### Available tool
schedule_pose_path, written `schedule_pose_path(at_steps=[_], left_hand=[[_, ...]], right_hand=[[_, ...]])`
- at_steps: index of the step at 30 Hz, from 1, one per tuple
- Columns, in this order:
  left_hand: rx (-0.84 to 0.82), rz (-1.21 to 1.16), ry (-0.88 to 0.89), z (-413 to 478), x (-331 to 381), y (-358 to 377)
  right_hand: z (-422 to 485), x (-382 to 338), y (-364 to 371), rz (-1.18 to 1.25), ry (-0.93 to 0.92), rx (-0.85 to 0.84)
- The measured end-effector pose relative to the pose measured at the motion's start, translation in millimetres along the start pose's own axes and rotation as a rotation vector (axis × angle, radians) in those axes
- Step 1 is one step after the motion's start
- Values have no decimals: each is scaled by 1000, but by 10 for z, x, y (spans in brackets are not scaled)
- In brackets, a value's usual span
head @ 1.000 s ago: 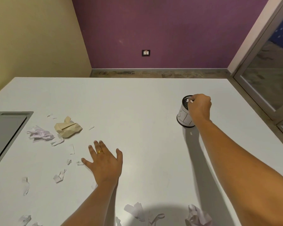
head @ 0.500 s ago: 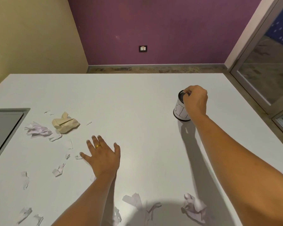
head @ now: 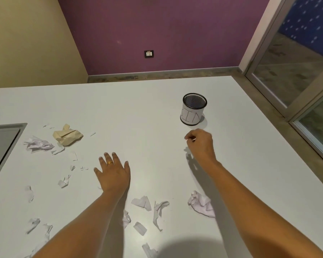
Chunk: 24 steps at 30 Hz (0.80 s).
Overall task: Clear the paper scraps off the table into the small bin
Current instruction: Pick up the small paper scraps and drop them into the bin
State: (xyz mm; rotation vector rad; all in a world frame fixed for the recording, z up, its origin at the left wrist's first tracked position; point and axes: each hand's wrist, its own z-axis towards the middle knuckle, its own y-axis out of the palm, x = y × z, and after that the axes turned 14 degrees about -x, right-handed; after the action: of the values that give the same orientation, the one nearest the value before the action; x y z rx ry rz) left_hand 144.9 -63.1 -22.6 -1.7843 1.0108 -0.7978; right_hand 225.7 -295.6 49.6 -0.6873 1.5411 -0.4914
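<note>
Nearest scraps: a twisted strip (head: 158,213), a folded piece (head: 142,202) and a few smaller bits lie on the table (head: 138,101) between your forearms. The strip's long axis runs near to far.
Crumpled ball (head: 201,204): white, lying just inside your right forearm, nearer to you than either hand. It has no clear long axis.
Likely next reach: your right hand is the closer one to the ball and would have to draw back toward you. The bin lies the other way, straight ahead.
Left hand (head: 113,174): flat on the table, palm down, fingers spread, holding nothing.
Right hand (head: 200,144): just above the table, fingers curled under. A pale fleck shows at the tips, and you cannot tell whether it pinches anything.
Left-side litter: a tan wad (head: 67,135) beside a white wad (head: 38,144), with loose bits trailing toward your left hand. All of it is well apart from the bin.
Bin (head: 191,117): a small mesh cup with a paper label, just beyond your right hand. It stands upright, long axis vertical, mouth open upward.
</note>
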Motion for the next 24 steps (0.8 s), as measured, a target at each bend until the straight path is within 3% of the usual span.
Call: schedule_pose_path(at_steps=[5,10,15,24], left_hand=[[-71,15,70,-255,80,3],[-141,-19,151,-468,142,42],[-207,-53,204,-591,136,21],[-245,-94,266,-752,27,12]], right_hand=[[-574,201,84,-126,58,-234],[-1195,356,167,-79,119,-313],[-1599,510,243,-284,203,-379],[-1763,576,394,-388,75,-284]])
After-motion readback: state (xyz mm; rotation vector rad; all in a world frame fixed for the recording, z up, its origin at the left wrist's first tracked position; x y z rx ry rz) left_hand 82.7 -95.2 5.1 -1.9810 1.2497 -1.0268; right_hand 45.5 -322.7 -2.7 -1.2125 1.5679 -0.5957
